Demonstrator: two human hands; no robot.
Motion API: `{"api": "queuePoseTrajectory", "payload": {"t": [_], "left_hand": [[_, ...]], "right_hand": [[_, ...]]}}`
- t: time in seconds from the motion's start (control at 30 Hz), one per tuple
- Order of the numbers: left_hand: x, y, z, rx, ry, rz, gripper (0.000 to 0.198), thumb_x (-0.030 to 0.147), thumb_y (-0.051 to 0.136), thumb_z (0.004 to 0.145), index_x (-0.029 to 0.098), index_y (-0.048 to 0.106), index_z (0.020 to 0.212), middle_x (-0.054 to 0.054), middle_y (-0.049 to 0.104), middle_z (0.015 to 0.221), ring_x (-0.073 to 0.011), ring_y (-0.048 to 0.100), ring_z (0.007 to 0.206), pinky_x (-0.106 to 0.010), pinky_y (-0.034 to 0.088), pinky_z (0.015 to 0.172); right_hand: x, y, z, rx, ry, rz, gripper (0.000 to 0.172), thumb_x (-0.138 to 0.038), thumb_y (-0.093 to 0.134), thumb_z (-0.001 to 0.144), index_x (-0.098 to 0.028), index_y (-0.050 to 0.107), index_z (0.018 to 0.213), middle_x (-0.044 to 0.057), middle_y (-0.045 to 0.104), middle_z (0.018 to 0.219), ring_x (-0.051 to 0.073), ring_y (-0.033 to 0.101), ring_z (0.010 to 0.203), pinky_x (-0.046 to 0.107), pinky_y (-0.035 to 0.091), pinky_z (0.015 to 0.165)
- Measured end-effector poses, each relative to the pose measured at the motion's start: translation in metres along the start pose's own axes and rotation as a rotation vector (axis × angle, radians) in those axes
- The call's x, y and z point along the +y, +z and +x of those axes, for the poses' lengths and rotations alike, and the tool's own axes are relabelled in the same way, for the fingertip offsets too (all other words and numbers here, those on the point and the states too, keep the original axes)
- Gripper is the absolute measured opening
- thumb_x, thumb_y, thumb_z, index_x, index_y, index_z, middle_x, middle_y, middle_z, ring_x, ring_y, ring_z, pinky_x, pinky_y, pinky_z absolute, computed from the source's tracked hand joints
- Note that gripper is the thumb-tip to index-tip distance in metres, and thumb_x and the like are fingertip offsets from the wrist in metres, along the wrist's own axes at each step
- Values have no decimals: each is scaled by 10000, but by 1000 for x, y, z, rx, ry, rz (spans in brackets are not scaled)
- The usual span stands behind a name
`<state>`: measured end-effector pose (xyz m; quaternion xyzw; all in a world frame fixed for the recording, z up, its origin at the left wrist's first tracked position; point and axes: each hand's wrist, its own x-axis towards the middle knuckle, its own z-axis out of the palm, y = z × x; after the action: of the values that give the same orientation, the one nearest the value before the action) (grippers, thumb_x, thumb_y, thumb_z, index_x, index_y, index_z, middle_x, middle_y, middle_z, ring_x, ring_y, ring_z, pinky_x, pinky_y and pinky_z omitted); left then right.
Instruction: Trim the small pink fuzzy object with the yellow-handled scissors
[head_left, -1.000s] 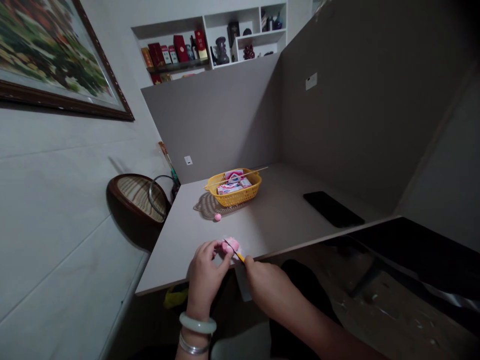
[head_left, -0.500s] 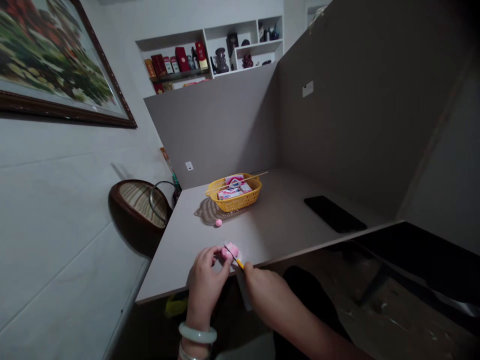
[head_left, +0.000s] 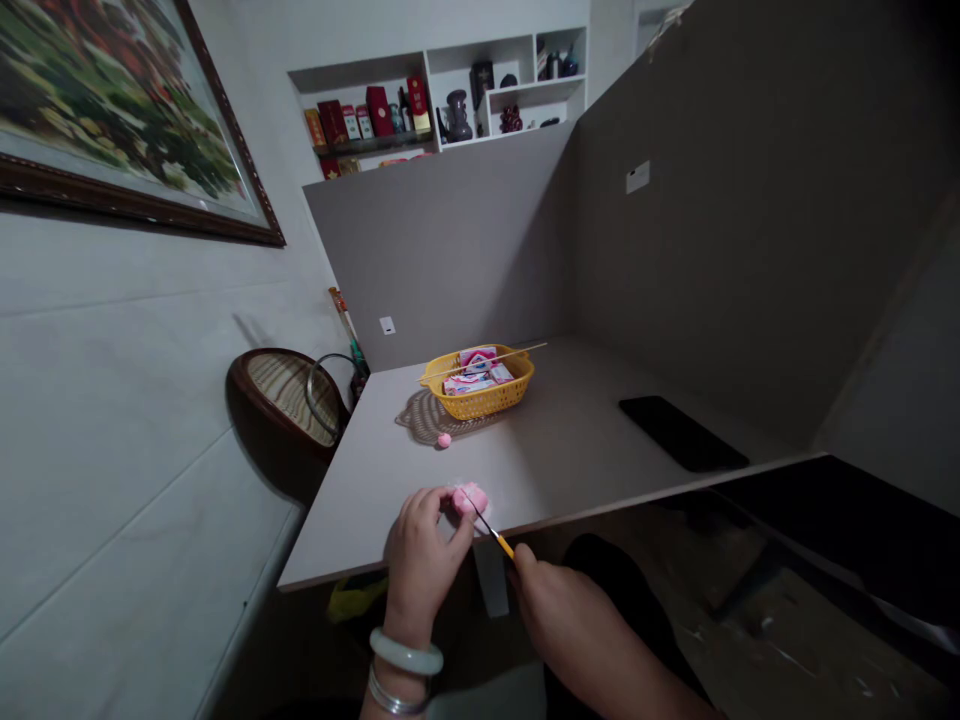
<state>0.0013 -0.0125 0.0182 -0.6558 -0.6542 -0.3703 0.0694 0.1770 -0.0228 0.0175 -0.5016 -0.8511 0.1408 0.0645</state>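
A small pink lump (head_left: 469, 499), which looks like soap, rests near the front edge of the desk with pale crumbs around it. My left hand (head_left: 426, 545) pinches its left side between thumb and fingers. In my right hand (head_left: 551, 598) is a slim carving knife (head_left: 504, 544) with a yellow handle. Its thin dark blade points up and left, and the tip lies over the lump; whether it cuts in cannot be told. A little pink ball (head_left: 444, 440) sits farther back on the desk.
Behind the ball stands a yellow basket (head_left: 487, 404) holding pink-and-white boxes, with a thin stick (head_left: 517, 351) across its rim. A black flat device (head_left: 681, 433) lies on the desk's right side. Grey panels (head_left: 450, 250) close off the desk's back and right.
The knife has drawn back toward the lower right, so more of its blade and handle shows. My left hand keeps its hold on the lump. The whole view has shifted slightly.
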Motion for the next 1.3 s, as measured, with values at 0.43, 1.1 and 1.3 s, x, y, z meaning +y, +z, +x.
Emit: {"api": "queuePoseTrajectory", "payload": {"t": [0.43,1.1,1.3], "left_hand": [[-2,2,-1,14,11,-3,163,357,579,885,225,650,950,-42,671,922,-205,624,856,-331,509,757],[-2,-3,0,-28,-11,-29,195,385,579,890,217,667,939,-46,677,925,-197,623,846,-334,517,764],[-1,-3,0,-31,7,-23,202,393,575,893,219,663,945,-41,680,923,-194,628,847,-325,515,754]], "right_hand": [[0,-2,4,0,8,20,260,-75,362,938,-175,597,992,87,738,855,240,722,769,273,364,546],[-2,-8,10,44,-45,4,279,-22,399,873,-163,600,1005,91,738,876,246,722,775,279,344,533],[3,1,0,20,-13,8,274,-51,353,925,-179,589,983,85,736,839,245,721,742,279,337,522]]}}
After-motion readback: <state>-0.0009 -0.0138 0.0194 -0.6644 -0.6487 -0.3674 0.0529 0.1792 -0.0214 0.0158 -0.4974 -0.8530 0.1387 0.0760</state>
